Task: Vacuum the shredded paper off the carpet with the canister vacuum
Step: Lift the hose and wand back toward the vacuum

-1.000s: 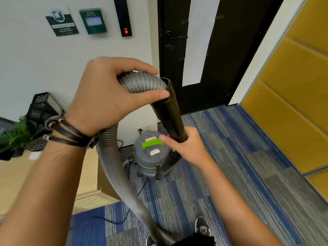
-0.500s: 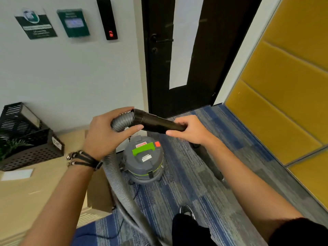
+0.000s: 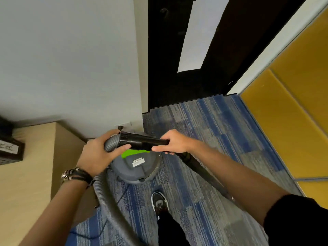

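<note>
My left hand is curled around the grey hose just where it joins the black tube, and the thumb lies near the collar of the tube. My right hand grips the same tube further along, with the fingers wrapped over it. Between the two hands the tube lies about level. Past the right hand it bends and goes down to the right toward the carpet; my right arm hides part of its lower end.

The vacuum stands on the carpet directly under my hands. It is close to the corner of the wall and beside the side face of the cabinet. The hose falls from my left hand along the edge of the cabinet and leaves the view at the bottom.

On the left the cabinet and the wall close the way. On the right the yellow panel makes a long straight edge. Between the vacuum and this panel a strip of carpet runs up to the foot of the dark door. My shoe stands on the carpet just on the near side of the vacuum.
</note>
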The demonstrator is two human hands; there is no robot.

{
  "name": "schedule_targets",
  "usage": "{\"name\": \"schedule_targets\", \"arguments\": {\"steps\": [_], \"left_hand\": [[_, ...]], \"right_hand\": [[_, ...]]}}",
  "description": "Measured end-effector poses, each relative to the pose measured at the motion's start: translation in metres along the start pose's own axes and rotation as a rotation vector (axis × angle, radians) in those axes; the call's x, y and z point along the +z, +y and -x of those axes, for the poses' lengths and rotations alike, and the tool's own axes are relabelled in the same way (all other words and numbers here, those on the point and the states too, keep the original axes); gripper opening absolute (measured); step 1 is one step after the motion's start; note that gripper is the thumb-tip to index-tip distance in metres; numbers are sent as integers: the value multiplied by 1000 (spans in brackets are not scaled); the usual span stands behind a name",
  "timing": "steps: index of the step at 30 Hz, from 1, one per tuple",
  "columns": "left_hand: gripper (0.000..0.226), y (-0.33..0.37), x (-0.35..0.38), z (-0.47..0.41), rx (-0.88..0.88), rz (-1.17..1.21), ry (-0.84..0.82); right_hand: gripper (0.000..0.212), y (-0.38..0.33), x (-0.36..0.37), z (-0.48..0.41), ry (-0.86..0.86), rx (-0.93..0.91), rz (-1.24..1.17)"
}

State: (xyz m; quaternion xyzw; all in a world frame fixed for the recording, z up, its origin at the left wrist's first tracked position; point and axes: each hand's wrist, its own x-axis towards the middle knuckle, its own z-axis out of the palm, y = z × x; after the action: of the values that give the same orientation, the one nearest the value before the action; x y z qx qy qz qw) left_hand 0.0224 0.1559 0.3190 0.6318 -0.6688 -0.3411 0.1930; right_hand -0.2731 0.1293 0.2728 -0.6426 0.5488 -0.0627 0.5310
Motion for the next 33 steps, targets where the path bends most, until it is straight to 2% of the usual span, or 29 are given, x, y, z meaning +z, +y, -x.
{"name": "schedule_targets", "arguments": {"steps": [2, 5, 8, 11, 13, 15, 18, 20, 26, 31, 33], "left_hand": [[59, -22, 24, -34, -70, -25, -28], [76, -62, 57, -63, -157, -58, -97], [83, -105, 90, -79, -264, -36, -144], [82, -141, 117, -94, -359, 23, -139], [73, -168, 135, -104, -414, 61, -118], [64, -197, 153, -115, -457, 82, -71], [56, -234, 176, -134, -512, 81, 11], [52, -251, 187, -145, -523, 100, 23], [53, -291, 216, -179, -498, 108, 40], [73, -314, 240, -217, -417, -19, -132], [70, -316, 252, -226, -409, -58, -178]], "right_hand": [[46, 23, -6, -46, -40, 22, 37], [51, 55, 3, -101, -88, 34, 123], [34, 89, 20, -148, -155, 29, 171], [37, 114, 37, -189, -192, 19, 218], [37, 131, 50, -215, -189, 6, 218], [32, 155, 61, -239, -123, -30, 172], [42, 200, 84, -259, 42, -34, 42], [45, 227, 102, -265, 121, -66, 33], [60, 274, 103, -306, 115, -144, 197], [64, 290, 92, -317, 147, -160, 298], [64, 304, 86, -312, 205, -117, 353]]}}
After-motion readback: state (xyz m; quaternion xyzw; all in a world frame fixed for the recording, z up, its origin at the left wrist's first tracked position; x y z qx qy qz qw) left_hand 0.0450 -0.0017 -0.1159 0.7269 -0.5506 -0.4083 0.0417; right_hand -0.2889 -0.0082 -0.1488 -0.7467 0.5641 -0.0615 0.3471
